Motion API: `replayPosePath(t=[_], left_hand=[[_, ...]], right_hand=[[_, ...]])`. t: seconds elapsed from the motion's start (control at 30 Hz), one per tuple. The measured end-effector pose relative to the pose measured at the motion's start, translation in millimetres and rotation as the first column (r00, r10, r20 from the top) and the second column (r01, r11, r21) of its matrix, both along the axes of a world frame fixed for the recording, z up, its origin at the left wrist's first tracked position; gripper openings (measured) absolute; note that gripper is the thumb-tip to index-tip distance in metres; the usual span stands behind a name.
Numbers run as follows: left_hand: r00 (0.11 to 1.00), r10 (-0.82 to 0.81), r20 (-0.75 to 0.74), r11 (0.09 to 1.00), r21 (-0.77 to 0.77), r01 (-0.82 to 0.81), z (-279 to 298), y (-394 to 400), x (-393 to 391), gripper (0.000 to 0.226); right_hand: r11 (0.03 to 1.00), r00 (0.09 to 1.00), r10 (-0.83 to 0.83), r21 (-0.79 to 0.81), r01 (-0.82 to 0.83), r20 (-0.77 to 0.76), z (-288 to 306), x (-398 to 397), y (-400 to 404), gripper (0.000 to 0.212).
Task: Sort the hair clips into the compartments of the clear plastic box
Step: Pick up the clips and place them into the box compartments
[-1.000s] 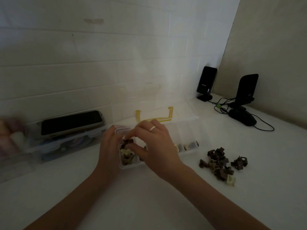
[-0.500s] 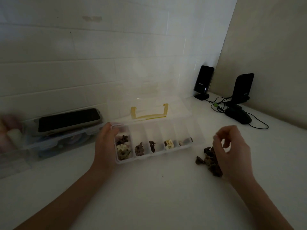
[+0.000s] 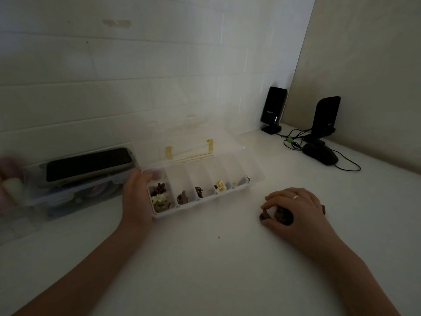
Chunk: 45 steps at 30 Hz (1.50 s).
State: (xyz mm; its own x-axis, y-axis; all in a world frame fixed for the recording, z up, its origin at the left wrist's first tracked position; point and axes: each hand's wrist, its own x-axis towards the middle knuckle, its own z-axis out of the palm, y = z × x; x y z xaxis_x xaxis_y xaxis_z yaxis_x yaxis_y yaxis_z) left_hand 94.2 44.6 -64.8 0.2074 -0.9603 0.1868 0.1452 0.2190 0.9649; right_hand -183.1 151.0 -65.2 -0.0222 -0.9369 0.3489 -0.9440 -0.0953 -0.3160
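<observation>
The right hand [image 3: 293, 208] lies palm down on the worktop [image 3: 205, 270], its fingers [image 3: 272, 201] curled over a small heap of dark hair clips [image 3: 282, 216]. The thumb and fingertips close on a brown clip [image 3: 265, 215] at the heap's left edge, though the dim light makes the pinch hard to confirm. Most of the heap is hidden under the palm; one dark bit [image 3: 323, 209] peeks out at the hand's right side. A pale ring [image 3: 295, 197] sits on one finger.

The left hand [image 3: 136, 199] rests against the left end of the clear plastic box [image 3: 255, 179], thumb over the rim at the far corner, its other fingers hidden behind the palm. The box stands open, its clear lid [image 3: 193, 142] leaning back toward the tiled wall [image 3: 136, 87] and nearly invisible but for its yellow latch [image 3: 189, 153]. The leftmost compartment holds brown and cream clips [image 3: 159, 198]; the next two hold one dark clip each, then a cream one [image 3: 219, 185]. What lies in the last cells is too small to tell.

To the left, a dark phone [image 3: 88, 163] lies on another clear container [image 3: 68, 195] whose contents blur. Two black speakers [image 3: 273, 108] and a mouse [image 3: 320, 153] with tangled cables sit in the far right corner.
</observation>
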Motion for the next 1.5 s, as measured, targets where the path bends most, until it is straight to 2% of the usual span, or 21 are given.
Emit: replayPosePath(t=[0.07, 0.2, 0.33, 0.43, 0.53, 0.73, 0.9, 1.0, 1.13, 1.27, 1.37, 1.5], left_hand=[[0.999, 0.003, 0.033, 0.999, -0.035, -0.002, -0.5, 2.2, -0.9, 0.017], [0.998, -0.003, 0.06, 0.999, -0.047, 0.006, -1.8, 1.1, -2.4, 0.016], [0.997, -0.03, -0.065, 0.999, 0.028, 0.031, -0.9, -1.1, -2.4, 0.015], [0.998, -0.041, -0.038, 0.999, 0.005, 0.041, -1.5, 1.7, -1.6, 0.012], [0.996, -0.041, 0.078, 0.995, -0.088, 0.048, -1.5, 5.7, -0.6, 0.015], [0.998, -0.054, 0.038, 0.997, -0.06, 0.057, -1.7, 6.6, -1.3, 0.015], [0.994, -0.037, 0.105, 0.995, -0.089, 0.047, -3.1, 6.5, -0.6, 0.02], [0.995, -0.058, 0.081, 0.995, -0.075, 0.064, -3.2, 6.1, 0.1, 0.023], [0.996, -0.09, 0.024, 0.995, -0.049, 0.091, -2.8, 7.0, -0.9, 0.028], [0.994, -0.098, 0.048, 0.993, -0.057, 0.1, -3.8, 4.9, 0.8, 0.025], [0.993, -0.103, 0.058, 0.992, -0.07, 0.107, -6.0, 3.4, 1.6, 0.022], [0.991, -0.118, 0.069, 0.988, -0.089, 0.124, -7.5, 1.9, 2.2, 0.022]], right_hand=[[0.999, 0.996, 0.04, -0.032, -0.038, 0.075, 2.5, 5.9, 0.1, 0.021], [0.995, 0.967, 0.094, 0.019, -0.101, 0.237, 4.6, 13.0, 2.2, 0.035], [0.99, 0.959, 0.14, -0.023, -0.139, 0.248, 4.0, 16.3, 1.1, 0.034], [0.981, 0.952, 0.191, -0.074, -0.178, 0.241, 3.7, 16.5, -0.2, 0.031], [0.974, 0.95, 0.207, -0.139, -0.178, 0.234, 2.3, 16.5, -1.9, 0.031], [0.958, 0.906, 0.211, -0.26, -0.117, 0.368, 3.7, 22.3, 1.5, 0.046], [0.959, 0.921, 0.201, -0.258, -0.116, 0.333, 1.1, 27.3, 0.9, 0.022], [0.965, 0.938, 0.194, -0.23, -0.129, 0.287, -0.5, 28.1, 0.3, 0.013], [0.963, 0.949, 0.172, -0.246, -0.107, 0.263, 0.4, 28.4, 1.4, 0.011], [0.96, 0.963, 0.136, -0.27, -0.071, 0.231, 3.1, 28.1, 2.1, 0.018], [0.951, 0.973, 0.125, -0.303, -0.062, 0.194, 5.7, 29.2, 3.2, 0.011], [0.945, 0.981, 0.015, -0.323, 0.05, 0.196, 6.1, 26.4, 3.7, 0.009]])
